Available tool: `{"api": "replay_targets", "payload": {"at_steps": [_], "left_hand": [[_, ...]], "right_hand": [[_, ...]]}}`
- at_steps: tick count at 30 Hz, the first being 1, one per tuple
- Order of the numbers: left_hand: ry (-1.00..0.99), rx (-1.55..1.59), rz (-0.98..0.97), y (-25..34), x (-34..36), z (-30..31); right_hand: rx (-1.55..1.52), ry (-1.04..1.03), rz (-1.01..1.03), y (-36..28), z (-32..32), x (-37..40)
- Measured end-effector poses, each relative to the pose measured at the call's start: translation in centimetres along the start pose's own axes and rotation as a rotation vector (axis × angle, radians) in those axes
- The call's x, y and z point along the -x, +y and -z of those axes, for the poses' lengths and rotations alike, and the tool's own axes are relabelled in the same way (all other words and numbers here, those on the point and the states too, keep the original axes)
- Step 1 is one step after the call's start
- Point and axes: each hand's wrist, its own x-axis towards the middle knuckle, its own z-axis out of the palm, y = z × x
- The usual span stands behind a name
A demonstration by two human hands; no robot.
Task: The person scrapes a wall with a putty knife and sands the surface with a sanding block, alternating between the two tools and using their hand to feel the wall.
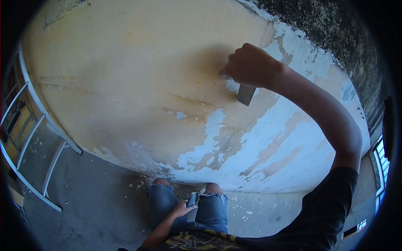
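Observation:
My right hand (250, 65) is raised against the wall (125, 75) and grips a metal scraper (246, 94), whose blade points down onto the peeling yellow paint. Pale blue-white patches show where paint has come off below and right of the blade. My left hand (182, 208) rests low on my lap and holds a small dark phone-like object (193, 199) against my denim shorts. My knees (186, 185) are close to the foot of the wall.
A white metal ladder (29, 138) leans against the wall at the left. Paint flakes lie scattered on the grey concrete floor (96, 201). A dark, stained wall section (335, 29) is at the upper right. A window (382, 161) shows at the far right.

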Motion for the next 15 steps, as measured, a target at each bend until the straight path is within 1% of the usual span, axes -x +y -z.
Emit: {"api": "replay_targets", "payload": {"at_steps": [2,6,8,10,11,12,13,14,15], "left_hand": [[-0.004,-0.018,0.003,0.1,0.0,0.0],[-0.040,-0.003,0.017,0.1,-0.1,-0.1],[-0.024,-0.030,0.010,0.0,-0.2,-0.1],[-0.048,-0.036,0.034,0.1,-0.2,0.0],[-0.062,-0.028,0.059,0.2,-0.2,0.0],[-0.051,-0.028,0.059,-0.2,-0.3,-0.1],[-0.035,-0.018,0.014,-0.7,-0.4,-0.3],[-0.021,-0.007,-0.030,-1.2,-0.4,-0.5],[-0.020,-0.004,-0.016,-1.3,-0.5,-0.6]], "right_hand": [[0.006,-0.021,-0.018,0.0,0.3,-0.4],[-0.007,-0.009,0.010,0.1,0.2,-1.2],[-0.001,-0.007,0.003,-0.2,0.4,-1.3],[0.091,-0.099,0.029,-0.5,1.6,-1.4],[0.093,-0.094,0.026,-0.6,1.4,-1.2],[0.099,-0.012,0.030,-0.7,1.1,-1.0],[0.104,0.073,0.036,-0.8,0.8,-0.9],[0.106,0.085,0.042,-0.7,0.5,-0.9],[0.106,0.103,0.046,-0.6,0.4,-0.8]]}}
